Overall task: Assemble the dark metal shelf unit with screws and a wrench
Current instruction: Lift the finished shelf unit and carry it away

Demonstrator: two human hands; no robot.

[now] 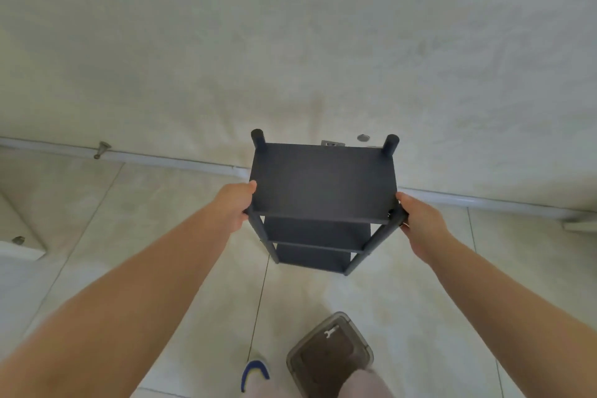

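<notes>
Left hand [233, 203] grips the near-left corner of the shelf unit [323, 184], thumb on the top panel's edge, fingers curled round the post below. The unit stands upright on the tiled floor [161, 236] between both hands. Right hand [420, 223] wraps the near-right post. A wrench [331, 331] lies in the plastic box [326, 355] nearer the person.

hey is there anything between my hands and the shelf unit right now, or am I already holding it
Nothing visible stands between them. Your left hand grips the near left corner of the shelf unit, and your right hand grips the near right post. The wrench lies in the plastic box on the floor by your feet, clear of both hands.
</notes>
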